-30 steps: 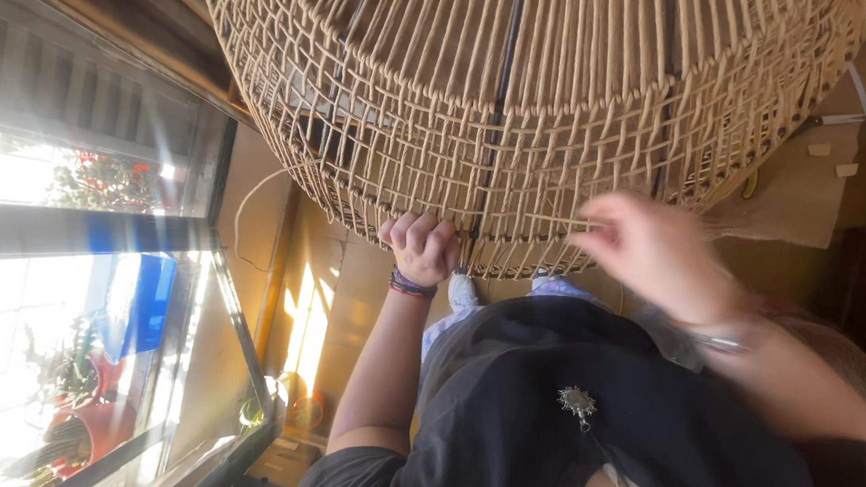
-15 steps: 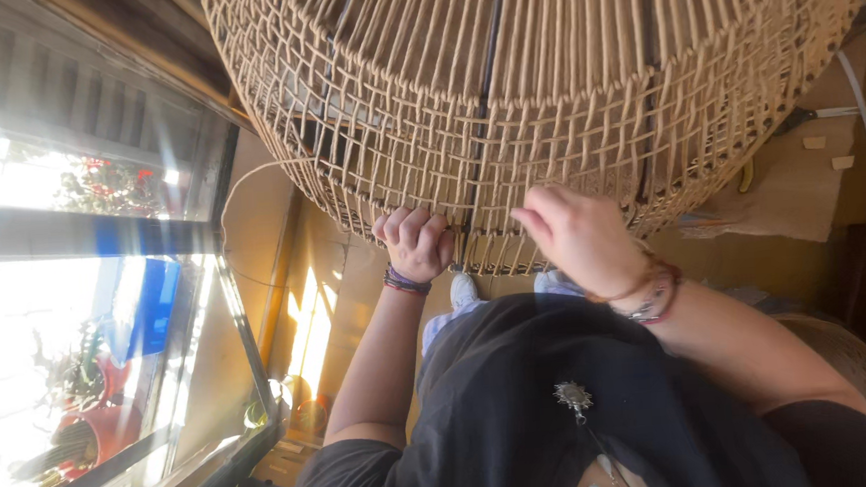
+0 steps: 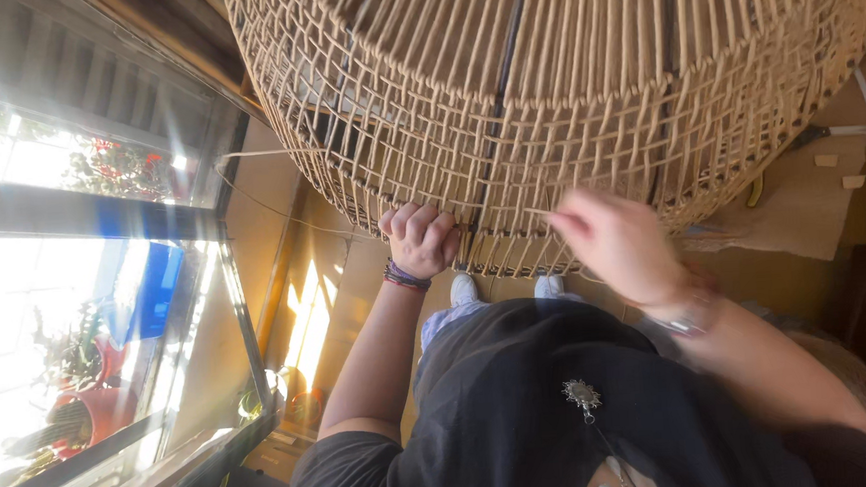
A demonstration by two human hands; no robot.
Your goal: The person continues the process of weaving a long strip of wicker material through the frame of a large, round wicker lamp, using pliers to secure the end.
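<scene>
Big woven rattan frame [image 3: 564, 95] fills the top of the view, right above the person's lap. Left hand [image 3: 420, 239] is fisted tight around its lower rim, while the right hand [image 3: 608, 243], a bit blurry, pinches a thin rattan strand [image 3: 541, 210] sticking out of the weave just beside it.

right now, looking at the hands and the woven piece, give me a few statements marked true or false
1. The left hand grips the lower rim of the wicker frame. True.
2. The right hand lies flat on the floor. False: it is raised at the weave, pinching a thin strand.
3. The wicker frame is painted blue. False: it is natural tan.
4. A bracelet sits on the left wrist. True.
</scene>
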